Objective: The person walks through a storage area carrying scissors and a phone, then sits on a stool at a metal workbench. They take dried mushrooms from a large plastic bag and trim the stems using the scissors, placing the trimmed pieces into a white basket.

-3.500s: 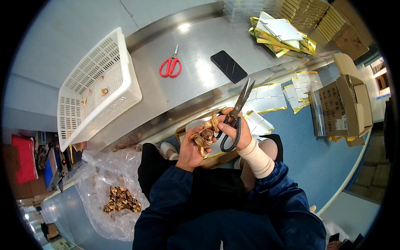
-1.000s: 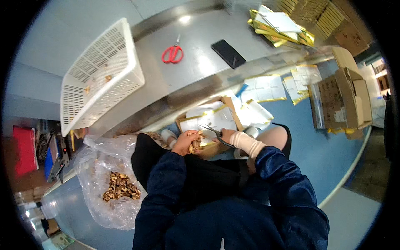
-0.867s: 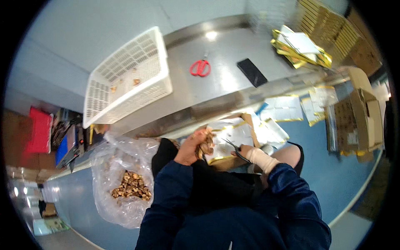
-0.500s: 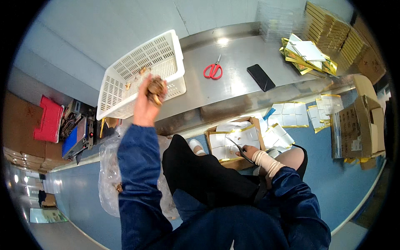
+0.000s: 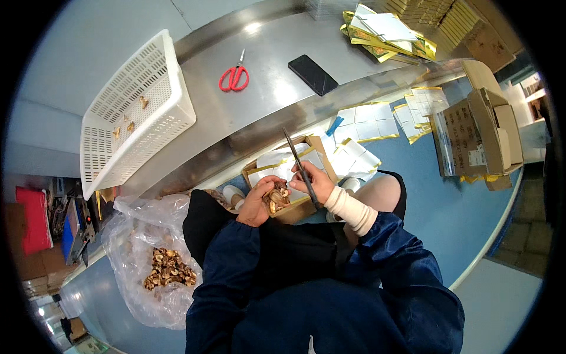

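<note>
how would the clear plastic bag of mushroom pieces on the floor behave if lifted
The clear plastic bag is probably floppy, since its thin film lies crumpled and slumped. The brown mushroom pieces would likely shift, being loosely heaped inside.

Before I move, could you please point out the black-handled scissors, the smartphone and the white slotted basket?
Black-handled scissors (image 5: 295, 153), head view: the blades.
Smartphone (image 5: 313, 75), head view: middle of upper face.
White slotted basket (image 5: 151, 141), head view: near outer wall.

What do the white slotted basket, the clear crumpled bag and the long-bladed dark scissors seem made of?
White slotted basket: probably moulded plastic, matte, with regular openings.
Clear crumpled bag: likely plastic film, glossy, creases catching light.
Long-bladed dark scissors: apparently metal blades, dull grey; handle material unclear.
</note>
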The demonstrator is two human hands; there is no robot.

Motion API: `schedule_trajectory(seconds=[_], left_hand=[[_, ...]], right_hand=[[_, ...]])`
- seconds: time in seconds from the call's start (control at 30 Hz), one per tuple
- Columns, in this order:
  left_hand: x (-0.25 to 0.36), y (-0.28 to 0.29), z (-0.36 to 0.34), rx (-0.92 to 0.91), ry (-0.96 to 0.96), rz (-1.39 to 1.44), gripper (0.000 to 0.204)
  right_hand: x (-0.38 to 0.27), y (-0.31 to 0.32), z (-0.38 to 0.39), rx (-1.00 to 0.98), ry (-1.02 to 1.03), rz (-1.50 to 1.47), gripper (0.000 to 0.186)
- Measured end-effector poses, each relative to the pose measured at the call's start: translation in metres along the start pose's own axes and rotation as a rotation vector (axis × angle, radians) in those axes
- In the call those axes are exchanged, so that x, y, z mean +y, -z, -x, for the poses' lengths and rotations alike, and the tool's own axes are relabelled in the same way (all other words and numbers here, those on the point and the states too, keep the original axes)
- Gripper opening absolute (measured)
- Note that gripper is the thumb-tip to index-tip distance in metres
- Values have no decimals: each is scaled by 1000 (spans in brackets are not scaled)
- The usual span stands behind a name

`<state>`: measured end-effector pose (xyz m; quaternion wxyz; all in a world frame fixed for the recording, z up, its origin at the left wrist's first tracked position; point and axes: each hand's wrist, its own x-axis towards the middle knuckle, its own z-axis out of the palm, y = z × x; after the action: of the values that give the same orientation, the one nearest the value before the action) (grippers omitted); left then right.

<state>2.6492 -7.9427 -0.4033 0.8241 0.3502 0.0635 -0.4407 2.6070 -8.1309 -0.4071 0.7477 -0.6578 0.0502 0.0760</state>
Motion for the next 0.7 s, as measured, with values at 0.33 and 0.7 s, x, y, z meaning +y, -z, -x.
schedule_trajectory(seconds=[0.33,0.7], left_hand=[[-3,-3,-14,-16,81,17,22],[-11,-9,-16,-50,43,-33,46]], right_hand=[[1,13,-19,-7,-159,106,34],[5,13,-20,-36,-328,-350,25]])
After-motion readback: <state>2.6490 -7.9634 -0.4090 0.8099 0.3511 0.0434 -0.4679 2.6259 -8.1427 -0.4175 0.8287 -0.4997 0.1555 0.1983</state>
